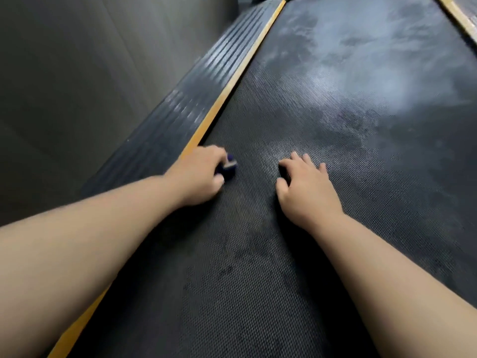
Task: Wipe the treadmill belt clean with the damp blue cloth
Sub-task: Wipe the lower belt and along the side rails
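Note:
The black textured treadmill belt (335, 125) fills the middle and right of the head view, with pale dusty smears further up it. My left hand (198, 177) grips a bunched dark blue cloth (228, 167) and holds it on the belt close to the left edge; only a small part of the cloth shows past the fingers. My right hand (304, 187) rests palm down on the belt to the right of it, fingers spread and slightly bent, holding nothing.
A yellow strip (232, 81) runs along the belt's left edge, beside a ribbed dark side rail (180, 99). Another yellow strip (459, 14) shows at the top right. Grey floor (64, 86) lies to the left.

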A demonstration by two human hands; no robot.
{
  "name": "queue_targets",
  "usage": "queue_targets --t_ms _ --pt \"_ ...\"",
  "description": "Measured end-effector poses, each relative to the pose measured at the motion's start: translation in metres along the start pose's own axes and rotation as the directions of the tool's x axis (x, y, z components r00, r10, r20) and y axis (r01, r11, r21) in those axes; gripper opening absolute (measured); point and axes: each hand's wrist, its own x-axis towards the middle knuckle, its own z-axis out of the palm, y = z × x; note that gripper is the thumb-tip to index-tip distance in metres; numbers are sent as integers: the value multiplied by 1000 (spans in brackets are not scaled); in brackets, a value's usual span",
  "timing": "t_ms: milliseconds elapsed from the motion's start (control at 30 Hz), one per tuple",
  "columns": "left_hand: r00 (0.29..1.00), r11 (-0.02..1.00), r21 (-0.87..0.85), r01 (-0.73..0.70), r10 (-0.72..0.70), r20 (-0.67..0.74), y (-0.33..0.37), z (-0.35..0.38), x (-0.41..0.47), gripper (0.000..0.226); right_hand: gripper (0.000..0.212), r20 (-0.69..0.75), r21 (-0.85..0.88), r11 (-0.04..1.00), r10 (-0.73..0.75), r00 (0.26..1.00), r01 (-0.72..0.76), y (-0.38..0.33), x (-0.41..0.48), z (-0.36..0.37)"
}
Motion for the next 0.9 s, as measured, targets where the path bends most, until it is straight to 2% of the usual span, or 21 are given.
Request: queue_targets --t_ms 67,167,233,300,367,400,467,567,633,733,767,833,900 --pt "987 991 13 -132 132 -86 -2 2 -42 43 41 2 2 1000 13 1000 -13 -2 1 -1" --pt "953 957 90 -276 284 -105 -6 -2 -61 35 39 -5 8 999 34 999 -34 -5 1 0" --pt "955 966 119 -228 245 -167 -7 -8 -24 34 38 -20 11 999 32 999 -32 -6 2 3" --pt "973 993 86 -81 97 -211 -7 -9 20 33 38 -27 3 999 36 999 -35 -5 1 6" --pt "995 996 61 70 -65 -81 -4 -3 50 33 37 -28 -2 1000 30 999 -30 -3 1 7" --pt "995 992 80 99 -96 -35 -1 2 55 34 37 -32 -1 1000 26 999 -26 -3 2 7" --pt "995 987 129 97 -94 -27 4 4 44 29 38 -31 -2 1000 28 999 -28 -3 2 7" --pt "988 995 82 64 -51 -148 -1 3 6 20 39 -25 7 999 36 999 -36 -3 3 6" --pt "978 997 68 -27 40 -203 -5 5 -27 27 39 -22 13 999 40 999 -40 -3 3 6" --pt "988 991 107 -81 94 -125 -16 0 -38 51 38 -44 5 999 36 998 -36 -2 3 7" --pt "980 980 171 -104 131 -153 -20 -3 -28 50 38 -49 -3 999 34 998 -34 -3 3 7" --pt "974 966 254 -49 102 -202 -25 -3 -5 42 38 -47 -18 999 26 999 -27 -3 3 9" --pt "992 969 243 -37 64 -106 -23 2 8 33 39 -47 -24 1000 17 999 -18 -1 3 10"
